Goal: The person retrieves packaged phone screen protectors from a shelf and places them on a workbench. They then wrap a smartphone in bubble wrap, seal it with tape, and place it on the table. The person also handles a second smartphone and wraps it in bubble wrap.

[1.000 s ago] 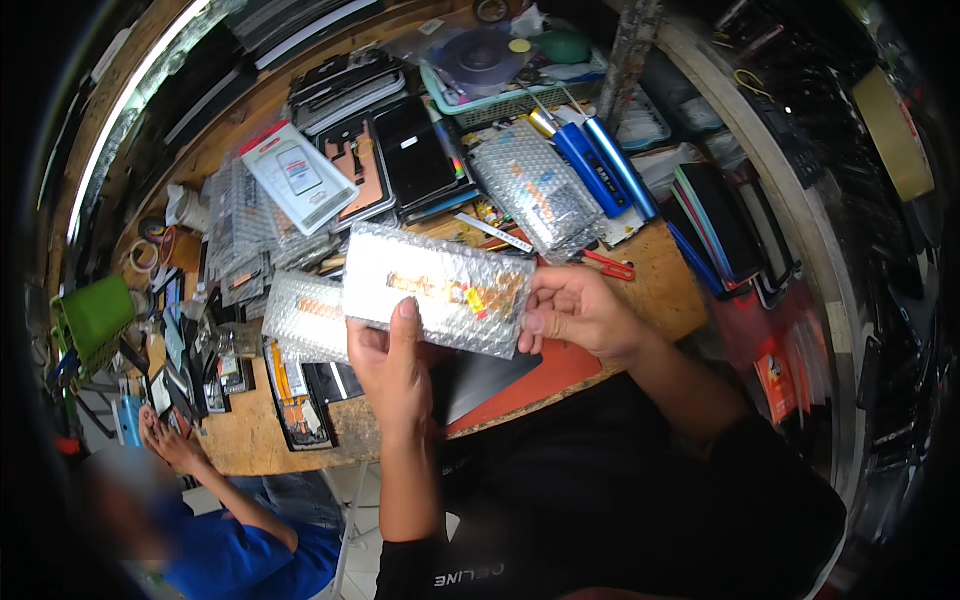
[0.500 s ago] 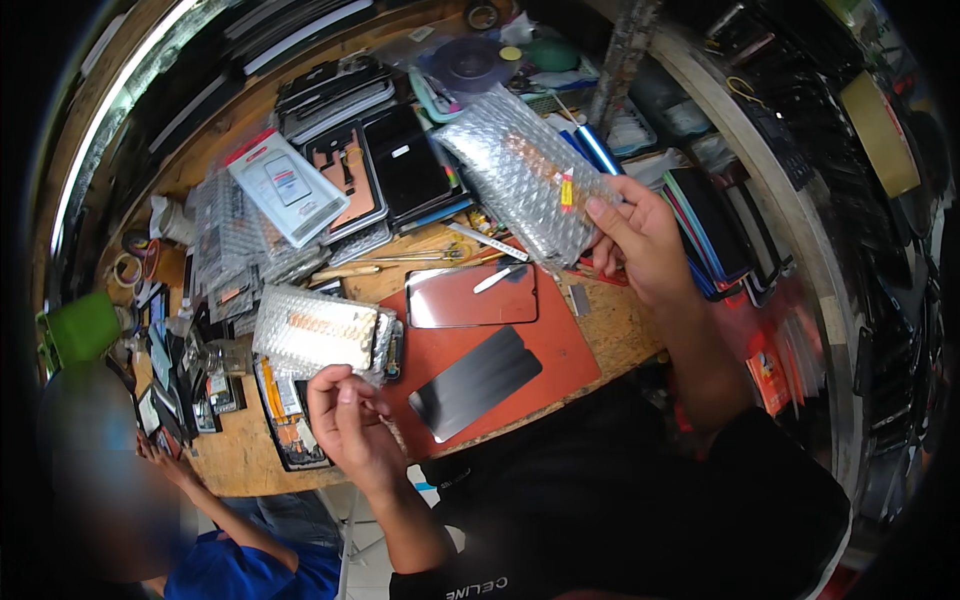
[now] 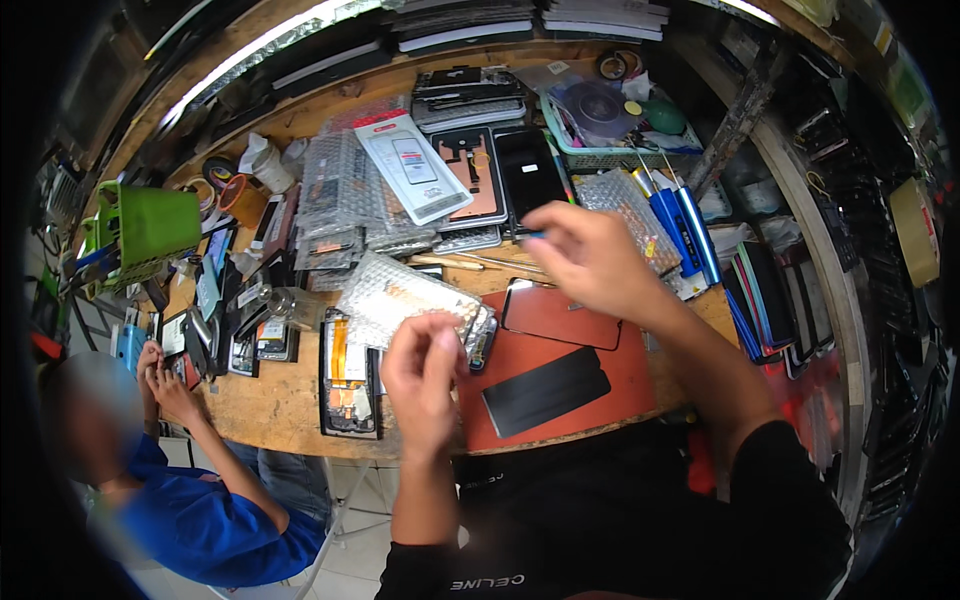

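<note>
My left hand (image 3: 425,370) has its fingers curled together at the near edge of a bubble-wrapped packet (image 3: 385,292); whether anything is pinched inside is hidden. The packet lies over a phone-sized part by the mat. My right hand (image 3: 590,262), slightly blurred, hovers beyond the red mat (image 3: 625,385) with thumb and fingers apart and nothing visible in it. On the mat are a black-framed clear phone glass (image 3: 540,312), partly under my right forearm, and a dark phone-shaped sheet (image 3: 548,392). Another bubble-wrap bag (image 3: 622,205) lies behind my right hand.
Piled bubble-wrap bags (image 3: 340,190), a boxed white package (image 3: 410,165) and a black phone screen (image 3: 532,170) crowd the back. Blue tools (image 3: 690,230) stand right. An opened phone (image 3: 350,375) lies left. A person in a blue shirt (image 3: 215,530) sits at the left.
My right hand has let go of the bubble-wrap bag, which now lies at the back right, and has come back leftward. My left hand has moved up to the packet. The view has turned left.
</note>
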{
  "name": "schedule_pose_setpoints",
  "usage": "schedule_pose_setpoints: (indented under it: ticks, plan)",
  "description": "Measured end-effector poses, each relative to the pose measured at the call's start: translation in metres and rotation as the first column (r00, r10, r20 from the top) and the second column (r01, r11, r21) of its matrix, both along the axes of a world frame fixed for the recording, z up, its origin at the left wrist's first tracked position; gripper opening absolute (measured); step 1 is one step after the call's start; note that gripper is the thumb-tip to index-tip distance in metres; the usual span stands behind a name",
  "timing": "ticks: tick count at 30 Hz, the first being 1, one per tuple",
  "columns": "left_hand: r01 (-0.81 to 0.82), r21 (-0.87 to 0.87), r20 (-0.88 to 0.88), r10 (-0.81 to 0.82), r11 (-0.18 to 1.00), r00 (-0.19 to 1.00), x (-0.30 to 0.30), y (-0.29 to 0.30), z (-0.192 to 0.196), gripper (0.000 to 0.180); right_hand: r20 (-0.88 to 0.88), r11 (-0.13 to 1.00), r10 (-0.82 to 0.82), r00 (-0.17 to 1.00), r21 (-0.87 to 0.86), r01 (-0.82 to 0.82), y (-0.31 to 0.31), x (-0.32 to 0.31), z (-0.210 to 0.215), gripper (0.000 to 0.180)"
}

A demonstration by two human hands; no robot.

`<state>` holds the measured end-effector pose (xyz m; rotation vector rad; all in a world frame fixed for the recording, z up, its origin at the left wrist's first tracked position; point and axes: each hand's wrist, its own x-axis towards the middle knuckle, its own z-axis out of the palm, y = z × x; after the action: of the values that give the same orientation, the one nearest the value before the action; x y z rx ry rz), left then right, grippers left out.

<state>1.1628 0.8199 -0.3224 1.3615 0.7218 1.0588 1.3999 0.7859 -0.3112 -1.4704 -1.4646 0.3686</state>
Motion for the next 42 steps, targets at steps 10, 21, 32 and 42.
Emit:
schedule_pose_setpoints:
  ticks: [10, 21, 32, 42]
  plan:
    - [-0.251, 0.546, -0.419, 0.52, 0.799, 0.744, 0.011, 0.137, 0.015, 0.022, 0.647, 0.991, -0.026, 0.762, 0.118, -0.066, 0.132, -0.055, -0.019, 0.018]
    - [-0.215, 0.593, -0.326, 0.476, 0.776, 0.817, 0.021, 0.112, 0.003, 0.021, 0.539, 0.875, -0.308, 0.784, 0.485, 0.011, 0.13, -0.044, -0.006, 0.013]
    - [-0.045, -0.146, -0.033, 0.041, 0.988, 0.999, 0.018, 0.126, -0.005, 0.045, 0.337, 0.888, -0.055, 0.94, 0.447, -0.108, 0.109, -0.083, -0.012, 0.01]
    - [0.101, -0.126, 0.322, -0.056, 0.987, 0.945, 0.013, 0.12, 0.003, 0.028, 0.257, 0.832, -0.227, 0.939, 0.552, 0.05, 0.06, -0.054, -0.015, 0.025]
